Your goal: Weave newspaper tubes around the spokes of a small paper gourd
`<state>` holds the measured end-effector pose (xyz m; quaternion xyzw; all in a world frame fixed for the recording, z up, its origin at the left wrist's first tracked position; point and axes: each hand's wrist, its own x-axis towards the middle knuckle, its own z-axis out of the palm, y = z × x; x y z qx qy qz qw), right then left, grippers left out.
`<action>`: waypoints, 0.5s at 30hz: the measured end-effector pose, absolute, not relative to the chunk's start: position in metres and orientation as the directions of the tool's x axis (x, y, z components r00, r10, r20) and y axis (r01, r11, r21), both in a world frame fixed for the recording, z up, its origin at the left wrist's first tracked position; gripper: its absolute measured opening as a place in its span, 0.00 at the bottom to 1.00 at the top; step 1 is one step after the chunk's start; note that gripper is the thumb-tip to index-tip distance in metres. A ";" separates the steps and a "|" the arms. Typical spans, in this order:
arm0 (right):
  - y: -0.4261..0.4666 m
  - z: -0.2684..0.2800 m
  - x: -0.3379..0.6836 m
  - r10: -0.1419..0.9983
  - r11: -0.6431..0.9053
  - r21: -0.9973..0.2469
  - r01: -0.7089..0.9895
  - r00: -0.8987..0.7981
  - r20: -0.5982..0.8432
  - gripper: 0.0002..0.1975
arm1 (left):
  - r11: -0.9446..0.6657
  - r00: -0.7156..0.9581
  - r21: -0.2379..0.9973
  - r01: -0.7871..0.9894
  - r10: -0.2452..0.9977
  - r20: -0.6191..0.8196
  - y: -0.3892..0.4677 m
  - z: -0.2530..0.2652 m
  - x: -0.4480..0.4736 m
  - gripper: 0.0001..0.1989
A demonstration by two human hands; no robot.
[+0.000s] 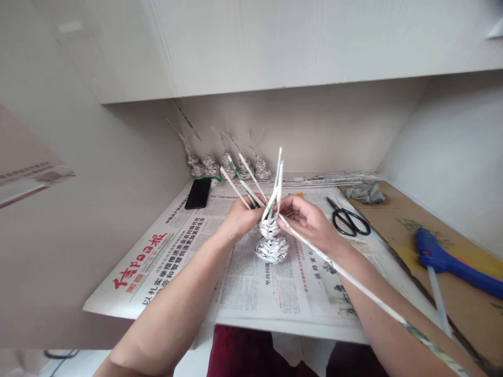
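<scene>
A gourd-shaped piece woven from rolled paper strips [272,249] stands upright in the middle of the newspaper. Several loose strip ends fan up from its narrow top. My left hand [249,213] is closed around the left side of the top, with strips rising between the fingers. On the opposite side, my right hand [304,217] pinches the woven top near one long paper strip [353,281]. That strip runs down over my right forearm toward the lower right corner. The fingertips of both hands are partly hidden behind the weave.
Newspaper [184,262] covers the tabletop. Several finished-looking woven gourds [227,165] line the back left, near a black phone [198,193]. Rolled paper sticks [314,180] lie along the back. Scissors [349,221], a grey cloth [365,192] and a blue glue gun [451,259] on cardboard [396,230] are rightward.
</scene>
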<state>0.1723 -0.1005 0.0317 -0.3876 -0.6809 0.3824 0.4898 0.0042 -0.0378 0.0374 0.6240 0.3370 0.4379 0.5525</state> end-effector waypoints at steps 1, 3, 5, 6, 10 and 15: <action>-0.100 0.031 0.172 0.905 0.403 -0.902 0.157 -0.216 0.367 0.09 | -0.168 0.390 0.984 -0.062 0.903 0.179 -0.038 0.037 0.004 0.10; -0.101 0.030 0.172 0.908 0.401 -0.901 0.167 -0.206 0.366 0.09 | -0.187 0.393 0.981 -0.060 0.899 0.195 -0.037 0.035 0.004 0.08; -0.101 0.029 0.171 0.908 0.404 -0.897 0.179 -0.198 0.370 0.08 | -0.203 0.407 0.978 -0.046 0.890 0.204 -0.037 0.034 0.003 0.06; -0.102 0.029 0.171 0.908 0.405 -0.896 0.182 -0.194 0.371 0.07 | -0.209 0.415 0.977 -0.037 0.886 0.205 -0.036 0.034 0.003 0.06; -0.103 0.030 0.170 0.910 0.402 -0.897 0.182 -0.191 0.369 0.06 | -0.227 0.421 0.974 -0.016 0.882 0.212 -0.036 0.033 0.003 0.05; -0.103 0.030 0.168 0.912 0.401 -0.893 0.202 -0.182 0.368 0.06 | -0.225 0.409 0.974 -0.013 0.888 0.210 -0.036 0.034 0.004 0.06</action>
